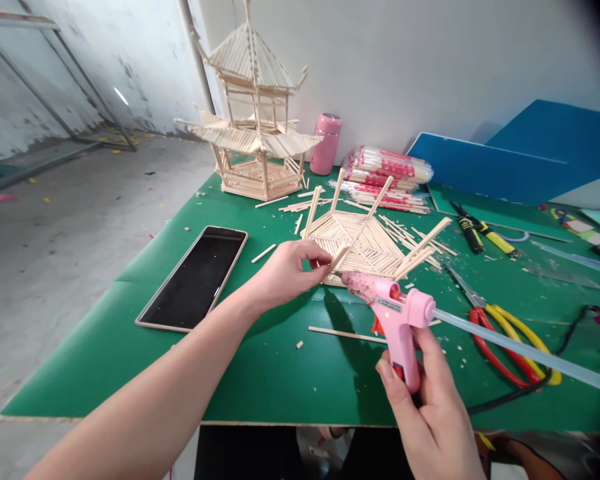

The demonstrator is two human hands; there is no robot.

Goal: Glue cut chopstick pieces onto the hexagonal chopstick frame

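My right hand (430, 407) is wrapped round the handle of a pink hot glue gun (403, 333). A long translucent glue stick (520, 350) juts from its back end. The gun's nozzle points left, at the near-left corner of a hexagonal base (365, 243) made of wooden sticks. At that corner my left hand (300, 270) pinches a short upright wooden post (339, 257) between thumb and fingers. Other stick posts (423, 250) rise, some leaning outward, from the base's other corners. Whether the nozzle touches the post cannot be made out.
A stick pagoda model (257, 133) stands at the back left, beside a pink flask (326, 143) and bagged chopsticks (385, 177). A phone (195, 277) lies at left. Scissors (505, 340), pliers (485, 230) and a black cable (520, 397) are at right; loose sticks litter the green table (275, 387).
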